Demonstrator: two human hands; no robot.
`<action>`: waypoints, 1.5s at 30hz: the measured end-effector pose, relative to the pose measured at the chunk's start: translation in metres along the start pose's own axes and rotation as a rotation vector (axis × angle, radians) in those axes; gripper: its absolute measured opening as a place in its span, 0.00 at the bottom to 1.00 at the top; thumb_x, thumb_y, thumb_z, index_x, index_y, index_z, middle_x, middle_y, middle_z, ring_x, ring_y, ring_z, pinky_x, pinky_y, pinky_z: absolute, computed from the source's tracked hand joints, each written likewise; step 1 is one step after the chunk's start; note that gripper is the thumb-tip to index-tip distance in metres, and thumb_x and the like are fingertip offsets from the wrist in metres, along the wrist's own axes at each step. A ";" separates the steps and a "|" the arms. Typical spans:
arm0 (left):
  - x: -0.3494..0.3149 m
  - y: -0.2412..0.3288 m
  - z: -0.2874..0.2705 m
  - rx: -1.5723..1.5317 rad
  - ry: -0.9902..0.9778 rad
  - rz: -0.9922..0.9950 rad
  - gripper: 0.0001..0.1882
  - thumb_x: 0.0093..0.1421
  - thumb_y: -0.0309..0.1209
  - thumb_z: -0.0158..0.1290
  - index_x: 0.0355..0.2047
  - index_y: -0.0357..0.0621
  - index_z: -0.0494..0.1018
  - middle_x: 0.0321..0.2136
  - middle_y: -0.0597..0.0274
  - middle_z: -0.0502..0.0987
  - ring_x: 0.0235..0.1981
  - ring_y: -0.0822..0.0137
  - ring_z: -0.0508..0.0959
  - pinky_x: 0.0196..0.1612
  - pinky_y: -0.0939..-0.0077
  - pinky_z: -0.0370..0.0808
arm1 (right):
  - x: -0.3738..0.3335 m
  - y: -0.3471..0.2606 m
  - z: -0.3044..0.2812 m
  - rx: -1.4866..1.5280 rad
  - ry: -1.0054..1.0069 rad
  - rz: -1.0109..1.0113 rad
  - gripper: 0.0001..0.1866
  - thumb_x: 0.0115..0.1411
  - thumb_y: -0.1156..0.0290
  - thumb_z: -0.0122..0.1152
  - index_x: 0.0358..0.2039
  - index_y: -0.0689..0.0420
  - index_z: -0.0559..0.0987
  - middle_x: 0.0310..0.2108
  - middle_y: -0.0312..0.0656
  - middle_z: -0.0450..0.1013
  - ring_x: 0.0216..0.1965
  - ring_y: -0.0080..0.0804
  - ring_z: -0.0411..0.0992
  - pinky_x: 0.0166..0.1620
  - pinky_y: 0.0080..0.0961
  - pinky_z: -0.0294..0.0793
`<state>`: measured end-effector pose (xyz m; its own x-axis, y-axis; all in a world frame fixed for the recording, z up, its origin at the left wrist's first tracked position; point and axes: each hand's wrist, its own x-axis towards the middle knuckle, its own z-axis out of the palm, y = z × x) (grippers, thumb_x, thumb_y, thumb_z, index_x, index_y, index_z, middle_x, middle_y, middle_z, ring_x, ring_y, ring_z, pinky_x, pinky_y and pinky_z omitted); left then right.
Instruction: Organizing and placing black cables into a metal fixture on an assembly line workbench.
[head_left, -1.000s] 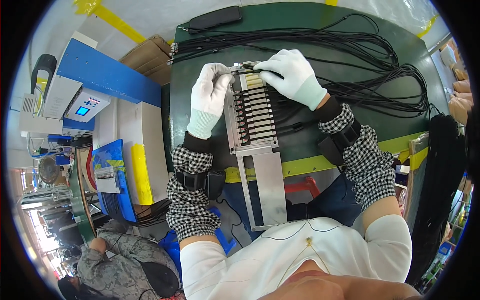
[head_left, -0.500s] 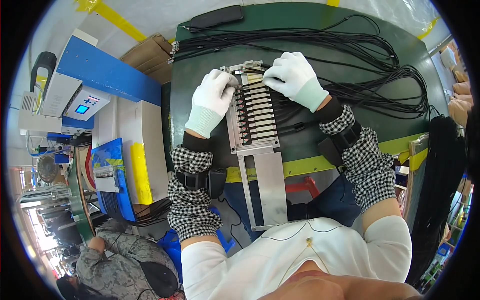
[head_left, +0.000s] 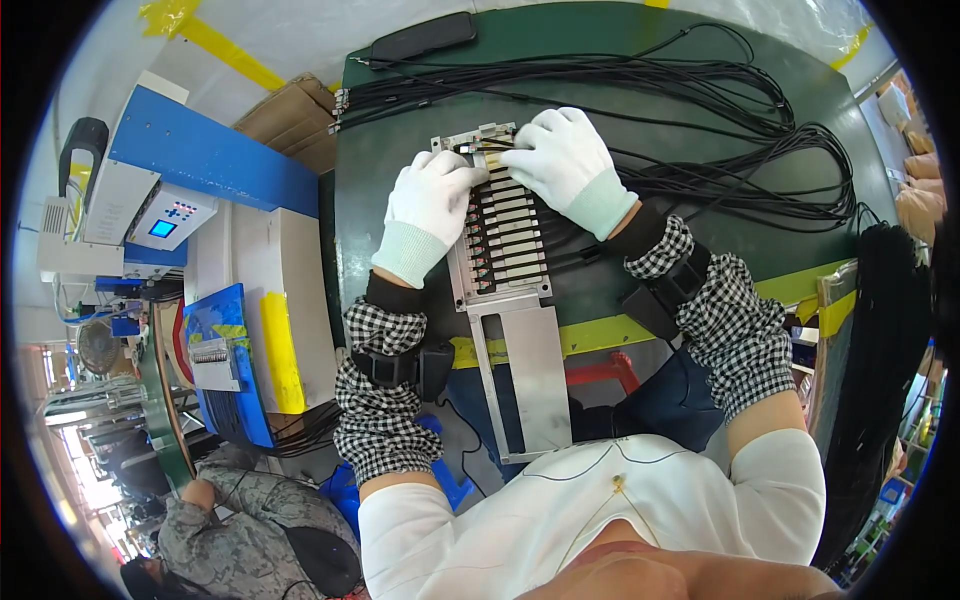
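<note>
A metal fixture [head_left: 545, 288] with a row of slots lies on the green table, its long handle plate [head_left: 535, 375] reaching over the near edge toward me. Black cables with small connectors [head_left: 480, 240] sit side by side in the lower slots. My left hand [head_left: 430, 205], in a white glove, is at the fixture's upper left side, thumb and fingers pinched over a cable end; the fingertips hide it. From the right, my gloved right hand [head_left: 562, 165] pinches a black cable at the upper slots, its fingers close to the left hand's.
Long bundles of black cable [head_left: 800, 165] spread over the far and right part of the green table [head_left: 400, 150]. A black case [head_left: 425, 35] lies at the far edge. On the left stands a blue and white machine [head_left: 215, 150]. Another person [head_left: 250, 520] sits at lower left.
My right hand has shifted left and slightly down, nearer the left hand. The left hand's fingers have moved slightly over the upper slots. The whole view has shifted a little.
</note>
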<state>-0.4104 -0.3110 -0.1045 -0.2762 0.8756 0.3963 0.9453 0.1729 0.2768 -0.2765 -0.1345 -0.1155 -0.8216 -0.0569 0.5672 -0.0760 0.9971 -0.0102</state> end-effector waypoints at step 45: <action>0.012 -0.004 0.017 -0.044 0.209 -0.377 0.11 0.61 0.29 0.50 0.43 0.52 0.77 0.41 0.58 0.77 0.38 0.53 0.80 0.41 0.63 0.78 | -0.006 0.034 0.008 -0.035 0.031 0.078 0.05 0.53 0.69 0.62 0.32 0.48 0.78 0.25 0.33 0.69 0.31 0.32 0.71 0.38 0.31 0.69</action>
<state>-0.4146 -0.2934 -0.1159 -0.6342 0.6437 0.4283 0.7645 0.4397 0.4713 -0.2785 -0.1011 -0.1256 -0.8063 0.0216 0.5911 0.0073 0.9996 -0.0266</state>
